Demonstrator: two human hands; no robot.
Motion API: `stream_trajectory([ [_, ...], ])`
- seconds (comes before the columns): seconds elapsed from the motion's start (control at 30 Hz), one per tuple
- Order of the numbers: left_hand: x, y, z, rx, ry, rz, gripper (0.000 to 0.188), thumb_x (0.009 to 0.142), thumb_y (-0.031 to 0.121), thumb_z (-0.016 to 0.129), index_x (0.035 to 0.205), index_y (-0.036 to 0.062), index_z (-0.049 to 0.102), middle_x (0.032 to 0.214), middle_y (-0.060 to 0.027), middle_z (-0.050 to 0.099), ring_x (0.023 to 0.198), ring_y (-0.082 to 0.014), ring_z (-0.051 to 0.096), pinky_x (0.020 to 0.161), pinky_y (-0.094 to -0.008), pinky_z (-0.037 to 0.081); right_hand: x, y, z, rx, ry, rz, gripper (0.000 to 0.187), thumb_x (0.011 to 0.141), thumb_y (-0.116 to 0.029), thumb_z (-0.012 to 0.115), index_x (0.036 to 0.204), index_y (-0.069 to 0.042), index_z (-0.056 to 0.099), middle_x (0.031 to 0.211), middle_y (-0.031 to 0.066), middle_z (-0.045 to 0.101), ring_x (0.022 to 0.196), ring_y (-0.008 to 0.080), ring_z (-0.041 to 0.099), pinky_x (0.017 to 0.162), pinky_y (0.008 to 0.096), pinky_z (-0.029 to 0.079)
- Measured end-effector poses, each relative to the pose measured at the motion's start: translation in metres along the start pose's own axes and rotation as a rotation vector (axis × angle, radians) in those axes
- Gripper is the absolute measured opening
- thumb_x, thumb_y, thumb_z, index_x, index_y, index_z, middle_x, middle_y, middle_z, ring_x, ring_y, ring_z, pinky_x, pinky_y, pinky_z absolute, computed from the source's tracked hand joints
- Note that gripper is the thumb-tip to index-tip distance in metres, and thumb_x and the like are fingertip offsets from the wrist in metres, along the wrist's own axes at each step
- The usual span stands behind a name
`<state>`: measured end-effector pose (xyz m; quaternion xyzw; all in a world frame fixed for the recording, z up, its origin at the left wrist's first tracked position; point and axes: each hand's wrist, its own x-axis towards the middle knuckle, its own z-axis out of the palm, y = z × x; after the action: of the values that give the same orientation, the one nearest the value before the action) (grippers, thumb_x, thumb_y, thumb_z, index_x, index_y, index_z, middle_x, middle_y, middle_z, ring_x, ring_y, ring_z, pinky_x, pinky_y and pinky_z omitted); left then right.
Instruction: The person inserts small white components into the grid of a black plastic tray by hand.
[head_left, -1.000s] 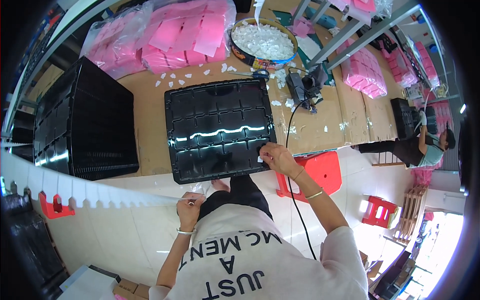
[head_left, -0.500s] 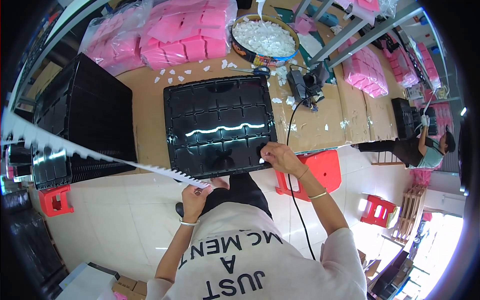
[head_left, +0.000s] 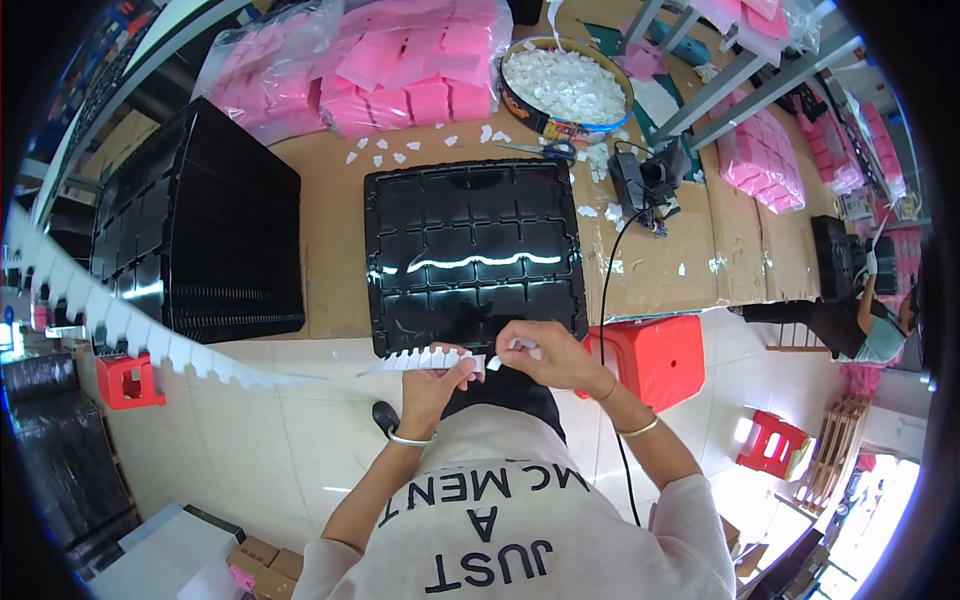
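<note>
My left hand (head_left: 434, 390) is closed on the end of a long white notched paper strip (head_left: 150, 330), which curves away to the left. Close beside it, my right hand (head_left: 550, 357) pinches a small white paper piece (head_left: 494, 364) near the strip's end. Both hands are just in front of a shiny black plastic tray (head_left: 473, 235), molded with ribs, that lies on the cardboard-covered table (head_left: 335, 215).
At the left stands a tall stack of black trays (head_left: 235, 220). Behind are pink bagged bundles (head_left: 410, 65), a round tin (head_left: 565, 85) of white scraps, scissors (head_left: 558, 151) and a black power adapter (head_left: 628, 180) with cable. A red stool (head_left: 660, 360) is nearby; a co-worker (head_left: 870, 325) stands far right.
My right hand has left the tray's right edge and come toward my left hand. The left hand has shifted right with the strip. The whole view has moved slightly.
</note>
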<state>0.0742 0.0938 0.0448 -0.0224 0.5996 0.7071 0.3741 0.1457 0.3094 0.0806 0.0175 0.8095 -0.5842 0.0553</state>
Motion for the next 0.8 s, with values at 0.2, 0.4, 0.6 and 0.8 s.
stream_trajectory([
  [0.2,0.001,0.019,0.01,0.08,-0.067,0.042,0.018,0.086,-0.003,0.072,0.1,-0.0029,0.061,0.082,-0.009,0.068,0.069,-0.013,0.067,0.058,-0.0223,0.051,0.016,-0.01,0.014,0.042,0.044,-0.012,0.015,0.091,-0.01,0.066,0.1,0.001,0.062,0.086,0.0115,0.066,0.075,0.0196,0.067,0.07,0.0315,0.054],
  [0.4,0.008,0.032,0.014,0.061,-0.062,0.099,0.024,0.085,-0.003,0.074,0.101,-0.0027,0.056,0.081,-0.0101,0.068,0.068,-0.0133,0.067,0.057,-0.0223,0.053,0.023,-0.011,0.014,0.029,0.078,0.012,0.017,0.093,-0.014,0.067,0.103,0.0,0.065,0.089,0.0104,0.066,0.076,0.0192,0.064,0.071,0.0305,0.053],
  [0.6,0.013,0.033,0.018,0.069,-0.064,0.123,0.013,0.093,0.005,0.068,0.098,-0.005,0.06,0.083,-0.0126,0.069,0.064,-0.0138,0.067,0.055,-0.0227,0.054,0.03,-0.011,0.007,-0.047,0.08,-0.004,0.014,0.09,-0.01,0.066,0.097,0.002,0.063,0.084,0.0134,0.064,0.07,0.0225,0.066,0.065,0.0327,0.053],
  [0.8,0.03,0.029,-0.002,0.102,0.033,0.007,0.031,0.101,0.023,0.06,0.088,-0.0046,0.064,0.07,-0.0079,0.066,0.055,-0.01,0.06,0.048,-0.022,0.046,0.041,-0.016,-0.004,-0.052,0.162,-0.082,0.008,0.089,-0.005,0.066,0.094,0.001,0.064,0.08,0.0119,0.061,0.066,0.0209,0.062,0.062,0.0313,0.051],
])
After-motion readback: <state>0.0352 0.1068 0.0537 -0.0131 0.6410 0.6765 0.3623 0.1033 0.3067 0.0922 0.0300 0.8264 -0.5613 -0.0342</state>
